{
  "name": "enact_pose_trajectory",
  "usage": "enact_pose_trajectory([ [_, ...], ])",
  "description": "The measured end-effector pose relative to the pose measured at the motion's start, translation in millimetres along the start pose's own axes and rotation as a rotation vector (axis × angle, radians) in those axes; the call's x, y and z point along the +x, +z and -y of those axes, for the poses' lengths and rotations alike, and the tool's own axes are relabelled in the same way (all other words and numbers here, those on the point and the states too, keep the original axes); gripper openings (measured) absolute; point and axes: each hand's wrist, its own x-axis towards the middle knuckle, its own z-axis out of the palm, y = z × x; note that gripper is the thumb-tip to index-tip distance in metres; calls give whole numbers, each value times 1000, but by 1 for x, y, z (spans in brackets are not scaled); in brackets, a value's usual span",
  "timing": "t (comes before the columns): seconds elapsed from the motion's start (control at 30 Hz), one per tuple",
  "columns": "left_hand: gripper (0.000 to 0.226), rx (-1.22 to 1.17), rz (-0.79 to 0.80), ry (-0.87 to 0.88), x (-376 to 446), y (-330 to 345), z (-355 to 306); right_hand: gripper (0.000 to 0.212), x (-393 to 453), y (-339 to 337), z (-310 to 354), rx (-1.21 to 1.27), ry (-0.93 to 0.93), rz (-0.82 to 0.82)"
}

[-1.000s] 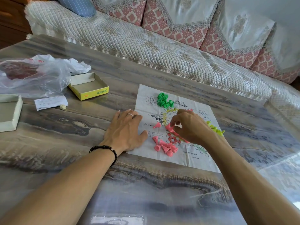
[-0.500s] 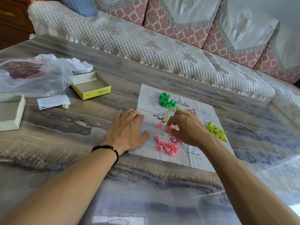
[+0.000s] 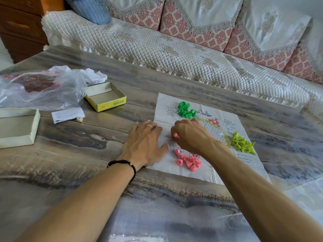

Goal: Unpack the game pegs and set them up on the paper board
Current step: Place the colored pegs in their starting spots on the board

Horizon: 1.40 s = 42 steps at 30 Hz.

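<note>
A white paper board with a printed hexagon grid lies on the table. On it sit three heaps of cone pegs: dark green pegs at the far edge, lime pegs at the right, pink pegs near the front. My left hand lies flat, fingers spread, on the board's left edge. Over the board's left-centre, my right hand pinches a single pink peg in its fingertips. My right hand and wrist hide most of the grid's middle.
A yellow open box sits left of the board, a crumpled plastic bag behind it. A white box lid, a paper slip and a small bead lie at the far left. A quilted sofa borders the table's far side.
My right hand moved left across the board toward the stray pink peg and now pinches it. The left hand stayed flat on the board's edge. The camera view shifted slightly.
</note>
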Motion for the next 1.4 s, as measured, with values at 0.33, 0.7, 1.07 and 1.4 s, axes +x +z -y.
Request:
enact_pose_trajectory([
  [0.33, 63, 1, 14, -5, 0, -1, 0, 4, -28, -21, -21, 465, 303, -218],
  [0.7, 62, -19, 22, -14, 1, -1, 0, 4, -81, -13, -42, 463, 355, -132],
  [1.07, 63, -8, 12, -4, 2, 0, 1, 11, -66, 3, -37, 262, 296, -75],
  [1.4, 62, -1, -14, 15, 1, 1, 2, 13, -61, 2, -34, 269, 307, -63],
])
